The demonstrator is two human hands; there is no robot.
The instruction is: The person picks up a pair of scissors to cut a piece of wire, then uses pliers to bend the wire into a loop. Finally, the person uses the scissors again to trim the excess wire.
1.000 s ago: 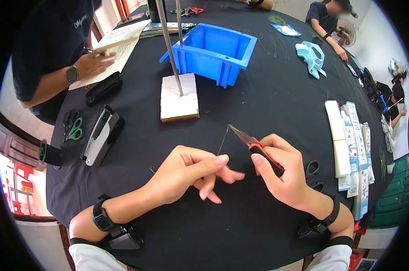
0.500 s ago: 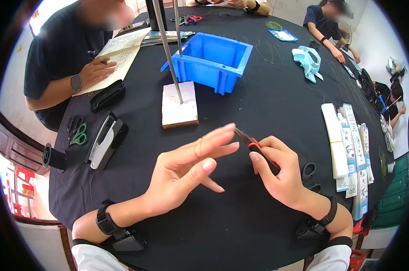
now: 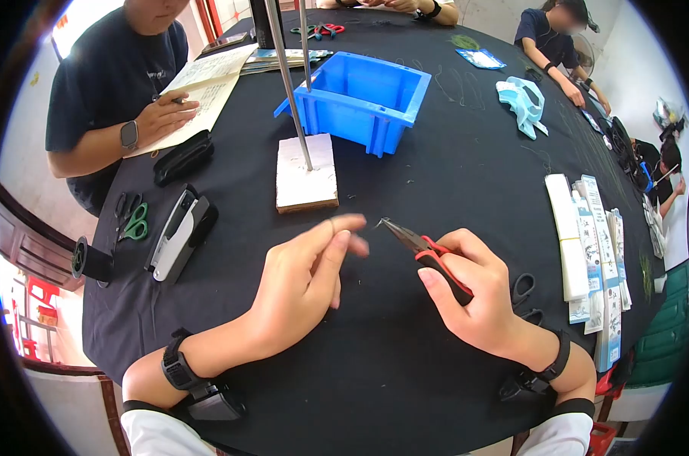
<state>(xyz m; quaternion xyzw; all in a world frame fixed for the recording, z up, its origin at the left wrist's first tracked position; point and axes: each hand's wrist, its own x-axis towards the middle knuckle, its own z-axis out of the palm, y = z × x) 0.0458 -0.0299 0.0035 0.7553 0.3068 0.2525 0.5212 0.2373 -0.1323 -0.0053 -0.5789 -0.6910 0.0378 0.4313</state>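
Red-and-black pliers (image 3: 443, 267) are gripped in my right hand (image 3: 481, 292), their jaws pointing up and left. At the jaw tips there is a tiny thin piece (image 3: 380, 223), too small to make out. My left hand (image 3: 302, 273) is just left of the tips, thumb against the index finger and the other fingers slightly blurred. Whatever the pinch holds, if anything, is too small to see. Beyond the hands, a white block (image 3: 306, 190) carries an upright metal rod.
A blue bin (image 3: 352, 118) stands behind the block. A stapler (image 3: 178, 237), green scissors (image 3: 136, 222), a spool (image 3: 92, 262) and a black case (image 3: 183, 158) lie left. Packets (image 3: 606, 266) and black scissors (image 3: 522, 289) lie right. A person writes in a notebook (image 3: 207, 91).
My left hand has drawn back left from the pliers, and its thumb has come up against the index finger. The pliers have shifted slightly left, with a small thin piece now visible at their tips.
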